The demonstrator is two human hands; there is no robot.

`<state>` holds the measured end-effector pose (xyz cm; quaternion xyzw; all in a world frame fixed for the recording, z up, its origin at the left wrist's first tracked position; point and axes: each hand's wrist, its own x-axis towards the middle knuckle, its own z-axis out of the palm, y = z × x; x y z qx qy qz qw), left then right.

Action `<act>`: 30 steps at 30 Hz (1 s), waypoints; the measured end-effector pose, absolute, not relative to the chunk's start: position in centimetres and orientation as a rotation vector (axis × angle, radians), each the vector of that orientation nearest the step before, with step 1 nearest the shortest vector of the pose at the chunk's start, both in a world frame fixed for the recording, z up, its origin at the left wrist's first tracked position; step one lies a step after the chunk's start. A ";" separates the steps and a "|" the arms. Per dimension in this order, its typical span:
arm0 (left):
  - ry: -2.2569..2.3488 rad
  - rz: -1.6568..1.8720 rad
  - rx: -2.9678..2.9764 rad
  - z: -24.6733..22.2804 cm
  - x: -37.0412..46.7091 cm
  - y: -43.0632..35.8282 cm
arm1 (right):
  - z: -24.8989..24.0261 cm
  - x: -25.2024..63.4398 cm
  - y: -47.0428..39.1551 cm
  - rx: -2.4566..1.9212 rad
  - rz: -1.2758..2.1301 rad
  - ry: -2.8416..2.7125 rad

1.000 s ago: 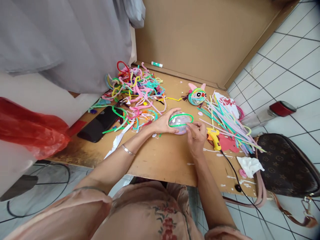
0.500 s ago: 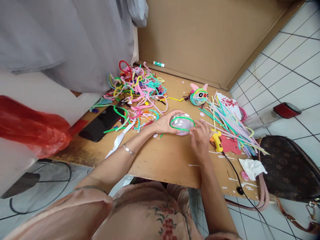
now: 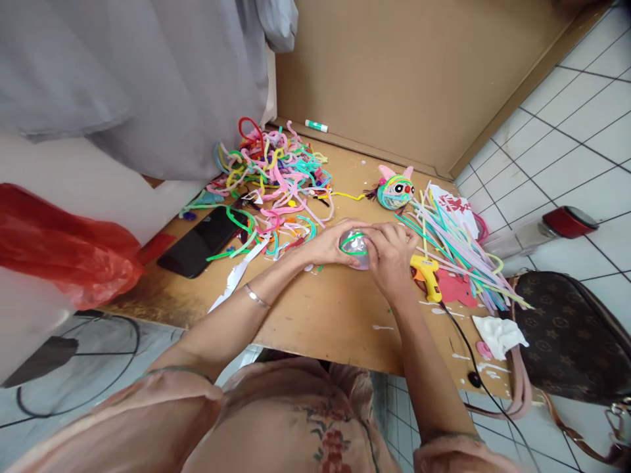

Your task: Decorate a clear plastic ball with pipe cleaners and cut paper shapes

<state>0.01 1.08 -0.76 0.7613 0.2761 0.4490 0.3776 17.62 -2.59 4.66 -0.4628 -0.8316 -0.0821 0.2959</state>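
Over the middle of the wooden table (image 3: 315, 309), my left hand (image 3: 331, 244) is wrapped round the left side of a clear, rounded plastic piece (image 3: 359, 261). A green pipe cleaner (image 3: 353, 252) loops across the face of this piece. My right hand (image 3: 392, 253) grips the right side, its fingers over the top and the thumb pressed near the green loop. My fingers hide much of the piece's right half. Just right of my right hand lies a yellow glue gun (image 3: 428, 276) with a black cord.
A tangled heap of pipe cleaners (image 3: 276, 164) and a black phone (image 3: 200, 243) are on the left. Behind is a wrapped, eyed ornament (image 3: 396, 190) and a glue stick (image 3: 316, 125). Straight pipe cleaners (image 3: 458, 243), a bottle (image 3: 566, 222) and a brown handbag (image 3: 572, 332) are at right.
My right hand has moved up and left, from the loop's right end to covering the piece's right side. My left hand keeps its hold.
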 end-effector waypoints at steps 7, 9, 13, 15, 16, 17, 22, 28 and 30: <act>0.735 1.121 2.004 -0.5 -0.1 0.9 | 4.5 17.8 -2.3 -1.150 -0.364 -2.271; 0.749 1.104 2.019 -0.4 -0.1 0.9 | 4.4 18.0 -2.4 -1.136 -0.365 -2.261; 0.719 1.107 1.997 -0.4 0.0 0.8 | 4.2 18.6 -2.1 -1.129 -0.285 -2.233; 0.710 1.100 1.976 -0.4 0.0 0.9 | 4.1 18.8 -1.9 -1.108 -0.236 -2.222; 0.709 1.088 1.967 -0.4 -0.1 1.0 | 4.0 18.9 -1.8 -1.099 -0.219 -2.208; 0.705 1.069 1.954 -0.4 -0.2 1.0 | 3.8 19.0 -1.7 -1.089 -0.207 -2.188; 0.581 0.936 1.695 -0.4 -1.2 1.3 | 3.3 19.1 -1.6 -1.056 -0.135 -2.112; 0.506 0.946 1.538 -0.9 -1.4 1.7 | 3.2 19.2 -1.2 -1.020 -0.031 -2.094; 0.507 0.954 1.534 -1.2 -1.3 1.8 | 3.1 19.3 -1.2 -1.018 -0.010 -2.078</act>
